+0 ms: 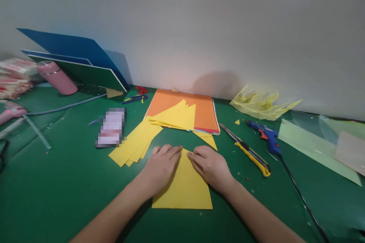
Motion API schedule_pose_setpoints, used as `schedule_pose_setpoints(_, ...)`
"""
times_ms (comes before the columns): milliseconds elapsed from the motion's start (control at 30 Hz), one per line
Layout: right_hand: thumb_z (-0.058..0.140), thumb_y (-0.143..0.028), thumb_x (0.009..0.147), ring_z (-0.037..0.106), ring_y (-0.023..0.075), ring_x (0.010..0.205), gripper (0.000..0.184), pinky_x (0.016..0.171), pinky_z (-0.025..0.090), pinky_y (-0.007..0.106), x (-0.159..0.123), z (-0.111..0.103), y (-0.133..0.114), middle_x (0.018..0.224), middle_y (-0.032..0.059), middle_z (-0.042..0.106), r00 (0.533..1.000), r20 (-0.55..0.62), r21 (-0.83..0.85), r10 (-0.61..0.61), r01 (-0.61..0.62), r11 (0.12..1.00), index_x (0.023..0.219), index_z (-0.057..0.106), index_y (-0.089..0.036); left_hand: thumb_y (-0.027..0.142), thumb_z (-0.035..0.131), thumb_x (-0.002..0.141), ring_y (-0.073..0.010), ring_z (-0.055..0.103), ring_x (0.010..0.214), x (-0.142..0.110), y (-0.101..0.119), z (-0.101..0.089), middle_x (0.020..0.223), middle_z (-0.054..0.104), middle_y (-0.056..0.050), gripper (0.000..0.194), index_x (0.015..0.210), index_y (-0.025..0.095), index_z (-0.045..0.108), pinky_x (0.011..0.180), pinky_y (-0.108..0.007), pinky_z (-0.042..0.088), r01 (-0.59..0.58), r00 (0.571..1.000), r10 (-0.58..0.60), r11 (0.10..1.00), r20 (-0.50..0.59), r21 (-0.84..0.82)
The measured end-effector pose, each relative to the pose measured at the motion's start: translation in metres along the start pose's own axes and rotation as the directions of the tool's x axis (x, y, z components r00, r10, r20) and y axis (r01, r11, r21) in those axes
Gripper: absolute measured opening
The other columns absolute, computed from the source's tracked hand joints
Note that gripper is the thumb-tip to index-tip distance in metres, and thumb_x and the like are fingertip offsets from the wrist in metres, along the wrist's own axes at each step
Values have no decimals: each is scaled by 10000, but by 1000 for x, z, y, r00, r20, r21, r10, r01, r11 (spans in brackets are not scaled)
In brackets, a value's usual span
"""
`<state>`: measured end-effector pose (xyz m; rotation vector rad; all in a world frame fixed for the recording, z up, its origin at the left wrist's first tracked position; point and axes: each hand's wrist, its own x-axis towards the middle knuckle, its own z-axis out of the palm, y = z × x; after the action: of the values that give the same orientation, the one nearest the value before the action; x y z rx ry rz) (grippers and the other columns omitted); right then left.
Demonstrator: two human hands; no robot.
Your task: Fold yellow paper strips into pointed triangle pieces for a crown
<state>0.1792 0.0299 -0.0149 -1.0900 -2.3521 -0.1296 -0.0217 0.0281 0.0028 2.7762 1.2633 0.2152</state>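
A yellow paper sheet (186,191) lies on the green table (71,182) in front of me, its top folded to a point. My left hand (162,167) rests flat on its upper left part, fingers stretched toward the tip. My right hand (209,167) presses on the upper right part, fingers bent down against the fold. The fingertips of both hands nearly meet at the top. Neither hand lifts the sheet.
Loose yellow sheets (135,144) lie left of the hands. Behind is a stack of coloured paper (199,112), orange on top. A yellow utility knife (248,152) and blue glue gun (268,136) lie right. A phone (111,127) and clear ruler (37,131) lie left.
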Motion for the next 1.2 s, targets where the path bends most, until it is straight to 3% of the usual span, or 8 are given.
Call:
schedule_pose_setpoints(300,382,-209,970,502,162,705,310,603,363,246,0,0,0,716,46,591,1000,-1,-13,-10,10,1000,854,664,-157,46,389,792,-280,436,1139,1,9,-3,1368,480,-103,561,1343,147,414,865,-412,333,23,997,-25,1000,75,20)
schedule_pose_setpoints(433,414,-201,958,508,161,710,269,603,363,246,0,0,1,719,44,592,1000,8,-23,-10,10,1000,874,667,-162,48,378,786,-283,416,1161,3,8,-2,1367,466,-110,579,1355,154,402,878,-419,328,42,994,-42,999,98,2)
schedule_pose_setpoints(700,330,-236,989,507,159,695,369,584,355,251,-1,1,-1,701,46,590,1000,-8,-39,7,-8,999,858,669,-173,74,402,778,-299,430,1083,6,12,-7,1326,475,-126,555,1326,154,428,838,-424,347,82,988,-87,996,128,43)
schedule_pose_setpoints(1200,418,-211,958,511,166,724,259,596,354,253,-1,-2,1,737,47,600,998,58,-35,10,-8,999,898,666,-165,86,396,788,-292,435,1050,5,13,-3,1288,492,-133,519,1304,127,433,836,-423,351,149,986,-153,987,65,65)
